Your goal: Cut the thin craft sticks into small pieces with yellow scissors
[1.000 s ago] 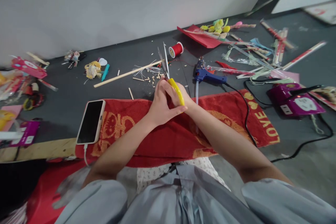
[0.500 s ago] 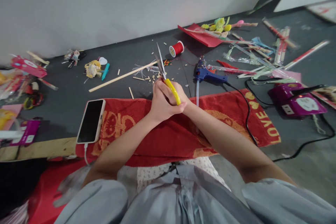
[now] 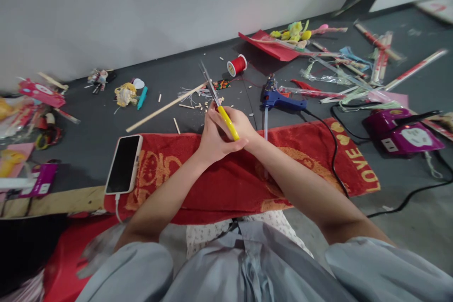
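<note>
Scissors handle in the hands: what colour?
Yellow; the scissors show best in the head view, held by both hands over the red towel.

Both bare arms are stretched forward from grey sleeves and brought together in the middle. The left hand [image 3: 211, 139] is curled, with its fingers folded in and its thumb pointed to the right. The right hand [image 3: 244, 127] is pressed close against the left one, so the two are touching. The right hand's fingers are closed around something yellow. The right forearm is slanted up from the lower right, and the left forearm from the lower left.
</note>
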The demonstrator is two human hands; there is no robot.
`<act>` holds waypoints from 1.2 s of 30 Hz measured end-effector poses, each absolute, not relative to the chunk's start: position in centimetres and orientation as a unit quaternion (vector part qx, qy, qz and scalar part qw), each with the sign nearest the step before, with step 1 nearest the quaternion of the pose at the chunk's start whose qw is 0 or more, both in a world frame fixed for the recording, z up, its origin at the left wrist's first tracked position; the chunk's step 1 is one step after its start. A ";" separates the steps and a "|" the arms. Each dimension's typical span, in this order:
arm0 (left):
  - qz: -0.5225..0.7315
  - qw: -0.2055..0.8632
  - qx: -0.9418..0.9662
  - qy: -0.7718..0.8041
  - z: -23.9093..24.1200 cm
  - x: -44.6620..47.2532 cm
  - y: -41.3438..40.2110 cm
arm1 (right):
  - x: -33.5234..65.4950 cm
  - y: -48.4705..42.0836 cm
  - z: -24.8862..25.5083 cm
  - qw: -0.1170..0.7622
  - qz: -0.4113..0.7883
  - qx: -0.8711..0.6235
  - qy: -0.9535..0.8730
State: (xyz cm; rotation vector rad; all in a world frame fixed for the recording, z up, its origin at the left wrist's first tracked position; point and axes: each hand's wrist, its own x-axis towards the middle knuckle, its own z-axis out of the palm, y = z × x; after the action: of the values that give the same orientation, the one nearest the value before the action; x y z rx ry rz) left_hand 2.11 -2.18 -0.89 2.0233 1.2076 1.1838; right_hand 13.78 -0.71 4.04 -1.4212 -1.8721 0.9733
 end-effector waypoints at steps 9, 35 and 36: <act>0.432 0.012 0.799 0.418 3.7 0.5 -3.2 | 16.1 -1.4 5.0 0.273 0.146 -0.621 -0.720; 0.403 -0.017 0.749 0.526 4.1 -1.6 -0.8 | 16.2 -2.4 5.5 0.234 0.135 -0.574 -0.773; 0.399 -0.009 0.751 0.526 4.1 -1.6 -0.8 | 16.2 -2.4 5.5 0.233 0.138 -0.573 -0.774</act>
State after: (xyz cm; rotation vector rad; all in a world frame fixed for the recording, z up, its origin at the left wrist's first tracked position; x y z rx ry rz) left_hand -1.56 -0.76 4.05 2.3722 1.6633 1.2613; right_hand 16.16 -2.40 5.53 -1.5736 -2.1249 0.3777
